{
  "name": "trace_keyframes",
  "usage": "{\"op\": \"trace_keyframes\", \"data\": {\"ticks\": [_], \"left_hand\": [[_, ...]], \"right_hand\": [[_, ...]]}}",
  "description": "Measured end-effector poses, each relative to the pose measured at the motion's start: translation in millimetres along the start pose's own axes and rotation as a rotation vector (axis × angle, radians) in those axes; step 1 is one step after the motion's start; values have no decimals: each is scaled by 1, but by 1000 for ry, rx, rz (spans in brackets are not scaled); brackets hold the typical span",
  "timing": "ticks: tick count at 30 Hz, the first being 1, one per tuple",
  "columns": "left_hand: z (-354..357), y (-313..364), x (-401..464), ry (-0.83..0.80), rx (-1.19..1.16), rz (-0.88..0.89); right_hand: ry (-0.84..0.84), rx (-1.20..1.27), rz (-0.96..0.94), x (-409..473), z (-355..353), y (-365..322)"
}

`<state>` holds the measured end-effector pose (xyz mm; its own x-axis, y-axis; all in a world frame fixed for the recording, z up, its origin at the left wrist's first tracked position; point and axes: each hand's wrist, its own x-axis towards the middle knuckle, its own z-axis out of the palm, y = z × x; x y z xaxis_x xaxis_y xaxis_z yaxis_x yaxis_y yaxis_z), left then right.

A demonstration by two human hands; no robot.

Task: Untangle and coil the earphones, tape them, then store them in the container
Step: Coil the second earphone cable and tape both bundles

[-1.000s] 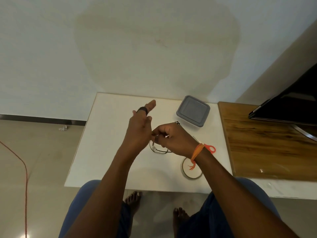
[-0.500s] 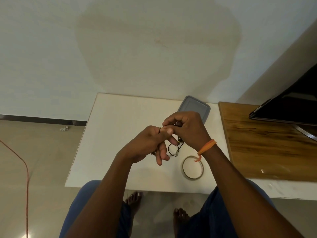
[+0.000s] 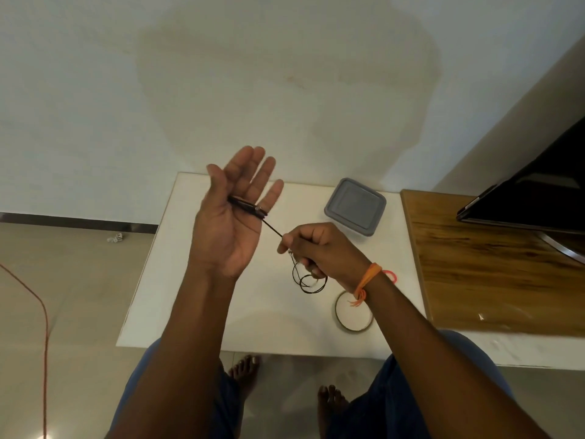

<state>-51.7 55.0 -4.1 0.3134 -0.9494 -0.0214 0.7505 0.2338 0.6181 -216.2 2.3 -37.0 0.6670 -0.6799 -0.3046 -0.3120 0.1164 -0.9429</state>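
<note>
My left hand (image 3: 232,213) is raised above the white table (image 3: 190,280), palm toward me with straight fingers. Black earphone cable (image 3: 247,205) is wound in several turns across the base of those fingers. A taut strand runs from there down to my right hand (image 3: 311,248), which pinches the cable. Loose loops of the cable (image 3: 308,282) hang below my right fist. A roll of tape (image 3: 354,313) lies on the table near my right wrist. The grey lidded container (image 3: 355,205) stands at the table's back right.
A wooden surface (image 3: 493,267) adjoins the table on the right, with a dark screen (image 3: 531,198) on it. Something red (image 3: 391,275) peeks out behind my right wrist. An orange cord (image 3: 41,312) runs along the floor at left. My bare feet show below the table.
My left hand has opened and lifted, palm facing me, with cable now wrapped across its fingers. My right hand has dropped lower and pulls a strand taut between the two hands.
</note>
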Motion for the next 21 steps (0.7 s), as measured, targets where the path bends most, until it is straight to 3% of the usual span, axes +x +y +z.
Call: {"op": "trace_keyframes", "data": {"ticks": [4, 8, 13, 16, 21], "left_hand": [[-8, 4, 0, 160, 410, 112], [-11, -11, -4, 99, 1036, 154], [-22, -32, -5, -80, 1502, -114], [-25, -41, -12, -91, 1454, -305], [-4, -41, -20, -193, 1010, -520]], "right_hand": [[-55, -28, 47, -3, 1, -5], [-112, -84, 68, -6, -4, -10], [-104, -130, 50, -10, -20, -12], [-49, -138, -14, -12, -30, -13], [57, -59, -146, -9, -40, -11]]}}
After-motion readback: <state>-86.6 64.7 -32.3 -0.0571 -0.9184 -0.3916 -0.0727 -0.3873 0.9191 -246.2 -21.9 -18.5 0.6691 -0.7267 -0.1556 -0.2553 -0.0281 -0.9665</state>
